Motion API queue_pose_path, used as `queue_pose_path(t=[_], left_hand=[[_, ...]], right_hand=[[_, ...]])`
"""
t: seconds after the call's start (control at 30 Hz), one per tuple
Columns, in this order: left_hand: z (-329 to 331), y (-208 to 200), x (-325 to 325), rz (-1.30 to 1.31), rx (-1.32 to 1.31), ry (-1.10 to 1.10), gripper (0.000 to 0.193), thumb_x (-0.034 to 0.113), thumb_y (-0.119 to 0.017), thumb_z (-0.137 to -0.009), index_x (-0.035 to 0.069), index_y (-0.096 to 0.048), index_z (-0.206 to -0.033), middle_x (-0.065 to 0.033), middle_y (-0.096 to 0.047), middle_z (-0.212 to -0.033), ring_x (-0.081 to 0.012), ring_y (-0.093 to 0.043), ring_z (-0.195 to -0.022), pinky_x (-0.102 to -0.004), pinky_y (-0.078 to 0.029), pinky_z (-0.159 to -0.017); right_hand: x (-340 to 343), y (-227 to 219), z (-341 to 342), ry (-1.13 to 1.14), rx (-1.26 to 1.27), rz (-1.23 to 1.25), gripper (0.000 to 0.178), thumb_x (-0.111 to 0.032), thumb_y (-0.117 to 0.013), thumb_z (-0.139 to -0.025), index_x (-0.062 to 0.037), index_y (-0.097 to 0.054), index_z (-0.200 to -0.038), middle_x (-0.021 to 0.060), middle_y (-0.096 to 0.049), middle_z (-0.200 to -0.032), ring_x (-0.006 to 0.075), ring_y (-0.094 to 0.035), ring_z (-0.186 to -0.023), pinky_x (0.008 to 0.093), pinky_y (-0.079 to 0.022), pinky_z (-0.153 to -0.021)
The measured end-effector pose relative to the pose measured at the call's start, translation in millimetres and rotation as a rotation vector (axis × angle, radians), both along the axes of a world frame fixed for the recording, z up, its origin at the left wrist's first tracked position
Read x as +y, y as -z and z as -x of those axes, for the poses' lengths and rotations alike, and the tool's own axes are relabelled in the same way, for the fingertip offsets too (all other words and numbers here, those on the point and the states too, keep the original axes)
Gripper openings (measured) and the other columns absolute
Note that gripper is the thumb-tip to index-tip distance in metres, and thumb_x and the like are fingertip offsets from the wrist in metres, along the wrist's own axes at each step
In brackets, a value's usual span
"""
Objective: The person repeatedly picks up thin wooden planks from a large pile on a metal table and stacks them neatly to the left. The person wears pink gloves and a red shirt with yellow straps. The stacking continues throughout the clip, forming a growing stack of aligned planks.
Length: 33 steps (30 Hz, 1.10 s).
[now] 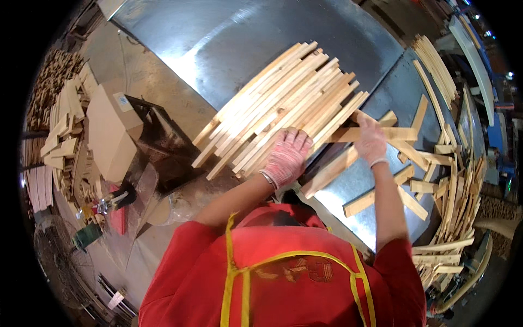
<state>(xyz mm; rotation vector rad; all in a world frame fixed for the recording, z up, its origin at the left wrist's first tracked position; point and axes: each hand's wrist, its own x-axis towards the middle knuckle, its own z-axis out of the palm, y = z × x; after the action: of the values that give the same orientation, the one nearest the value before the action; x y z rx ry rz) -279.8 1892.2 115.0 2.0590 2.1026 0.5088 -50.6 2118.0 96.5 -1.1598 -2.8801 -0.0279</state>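
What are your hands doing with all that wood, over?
Left hand on the strips. Right hand at the loose pieces, grip unclear. Strips side by side, ends uneven. Possible snag: loose pieces lie crisscrossed.

Beyond the left fingers [297,137], a metal table [332,30] reflects light brightly. Left of them lies a brownish floor [150,73]; a fan [59,253] stands farther left and rearward. Far right of them, small lamps [509,76] shine in dark surroundings.

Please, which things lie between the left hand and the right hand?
In the head view, between the left hand and the right hand lie the right edge of the wooden strips and a loose wooden piece.
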Motion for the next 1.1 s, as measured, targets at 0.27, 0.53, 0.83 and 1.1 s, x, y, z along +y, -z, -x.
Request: queue_pose_path(t=[0.27, 0.53, 0.83, 1.1], left_hand=[[-19.8, 8.4, 2.2, -0.011, 0.109, -0.033, 0.056, 0.022, -0.065, -0.083, 0.011, -0.055, -0.137, -0.0124, -0.052, -0.142, -0.0362, -0.045, -0.136, -0.0583, -0.028, -0.12], [-96.1, -17.9, 20.4, 0.166, 0.039, 0.275, 0.064, 0.031, -0.07, -0.083, 0.01, -0.053, -0.141, -0.0128, -0.049, -0.143, -0.0328, -0.052, -0.126, -0.0501, -0.044, -0.106], [-82.0, 3.5, 2.5, 0.273, -0.452, 0.003, 0.06, 0.012, -0.068, -0.084, 0.011, -0.049, -0.141, -0.018, -0.06, -0.133, -0.0418, -0.065, -0.108, -0.0483, -0.058, -0.087], [-75.8, -11.2, -2.8, 0.474, -0.311, -0.129, 0.041, 0.017, -0.062, -0.095, 0.003, -0.053, -0.131, -0.0181, -0.069, -0.109, -0.0387, -0.071, -0.096, -0.0522, -0.057, -0.081]], right_hand=[[53.7, -78.3, -67.7, 0.398, -0.468, 0.332, 0.065, -0.03, -0.081, -0.081, -0.0179, -0.061, -0.142, 0.0115, -0.066, -0.136, 0.0347, -0.054, -0.138, 0.0469, -0.046, -0.111], [91.1, -23.4, -137.9, 0.31, -0.177, -0.074, 0.083, -0.027, -0.085, -0.077, -0.0177, -0.052, -0.153, 0.0131, -0.064, -0.141, 0.035, -0.06, -0.132, 0.0464, -0.046, -0.114], [124.1, -67.3, -148.5, 0.594, 0.661, 0.883, 0.079, -0.02, -0.076, -0.087, -0.0074, -0.042, -0.157, 0.0161, -0.071, -0.108, 0.0239, -0.069, -0.081, 0.038, -0.059, -0.072], [-32.0, 23.4, -20.3, 0.524, 0.484, 0.9, 0.063, -0.046, -0.074, -0.093, 0.0019, -0.062, -0.132, 0.0149, -0.072, -0.103, 0.024, -0.07, -0.093, 0.038, -0.052, -0.092]])
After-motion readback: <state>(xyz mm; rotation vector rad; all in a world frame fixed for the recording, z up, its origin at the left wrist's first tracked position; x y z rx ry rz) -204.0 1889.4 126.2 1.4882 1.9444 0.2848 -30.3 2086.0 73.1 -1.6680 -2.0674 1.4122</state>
